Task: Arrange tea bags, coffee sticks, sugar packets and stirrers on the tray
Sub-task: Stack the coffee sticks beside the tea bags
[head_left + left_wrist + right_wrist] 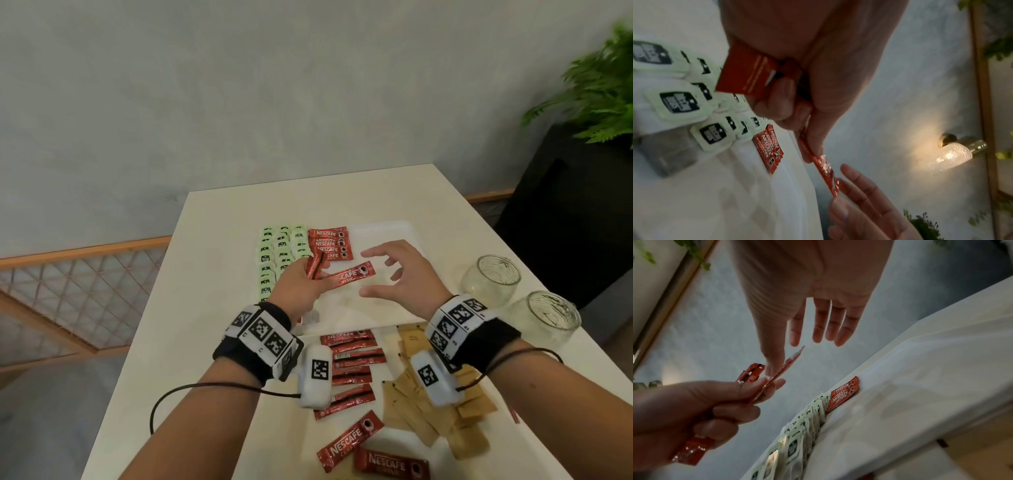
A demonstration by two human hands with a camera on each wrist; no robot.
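Passing a coffee stick (351,276) between hands above the tray (394,233).

Left hand (301,287) pinching the stick's near end, gripping more sticks; right hand (404,274) spread wide, empty, just beside the free end. Likely light, thin, crinkly, slippery foil; best pinching that free end.

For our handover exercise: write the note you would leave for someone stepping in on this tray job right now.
Left hand: grips a bunch of coffee sticks, one stick pushed out toward the right.
Right hand: open, reaching for that stick; contact unclear.
Done: tea bags in rows on the tray; a few sticks stacked beside them.
Left: place the held sticks, then the loose sticks and sugar packets from the table. Stirrers not seen. Two glass jars stand at right.
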